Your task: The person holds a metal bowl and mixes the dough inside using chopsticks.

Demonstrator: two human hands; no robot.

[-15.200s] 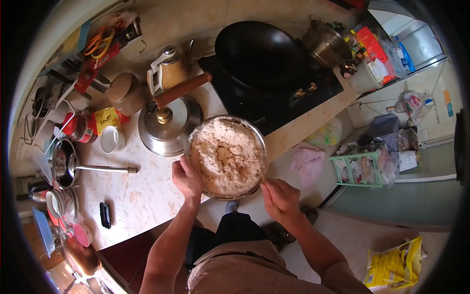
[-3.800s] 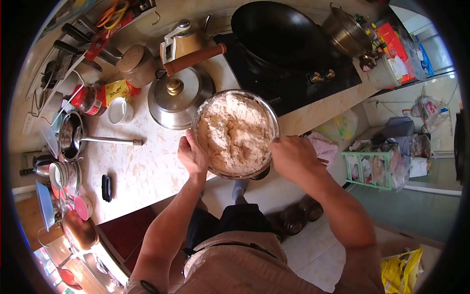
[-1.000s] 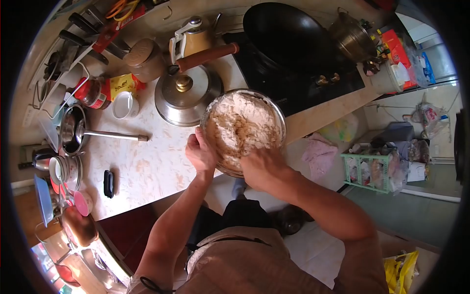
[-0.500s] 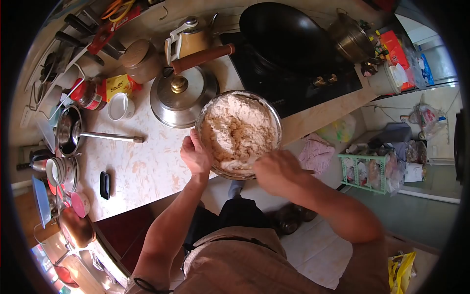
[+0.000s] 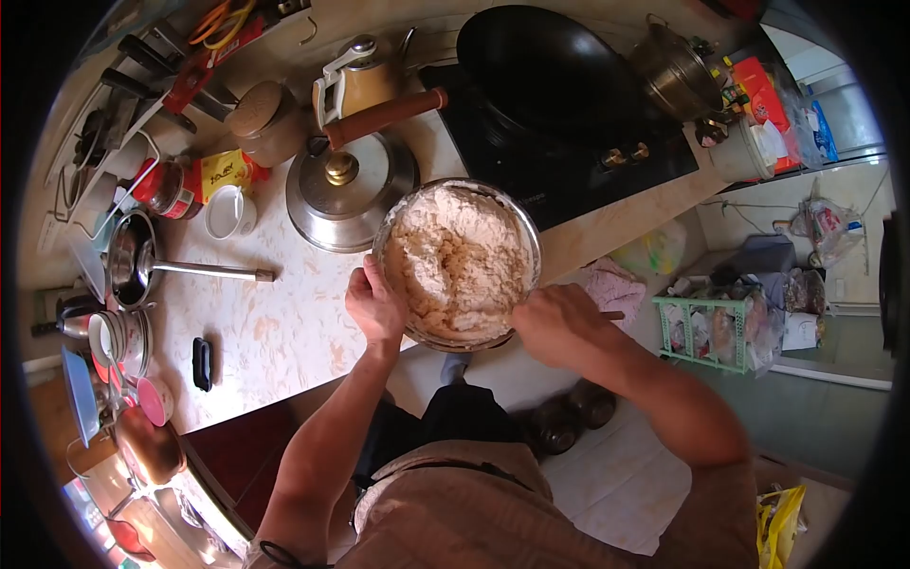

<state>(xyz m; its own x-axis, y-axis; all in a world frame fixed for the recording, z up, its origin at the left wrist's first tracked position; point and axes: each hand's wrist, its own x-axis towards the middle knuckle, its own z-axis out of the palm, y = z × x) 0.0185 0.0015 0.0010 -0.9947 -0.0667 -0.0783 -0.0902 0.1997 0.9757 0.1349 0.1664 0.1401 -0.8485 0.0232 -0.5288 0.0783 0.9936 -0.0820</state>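
Observation:
A round metal bowl [image 5: 537, 248] full of crumbly, floury dough [image 5: 460, 256] is held up at the counter's front edge. My left hand [image 5: 375, 303] grips its left rim, thumb up along the side. At the lower right rim, my right hand [image 5: 557, 324] is closed around a utensil with a brown stick-like handle [image 5: 612, 315]. Only the handle's end sticks out behind the fist; the working end is hidden, so its kind cannot be made out. Pale dry flour lies over the upper part of the mix, with wetter clumps in the middle.
Behind the bowl stand a lidded pot [image 5: 346, 194] and a black wok [image 5: 545, 81] on the stove [image 5: 531, 185]. Left on the counter are a small pan [image 5: 133, 256], a white cup [image 5: 229, 212] and a black object [image 5: 202, 364]. A green basket [image 5: 703, 332] is at right.
My right hand has shifted right and slightly up along the bowl's rim, with more of the brown handle showing. The dough's surface is a little rearranged. My left hand keeps its grip.

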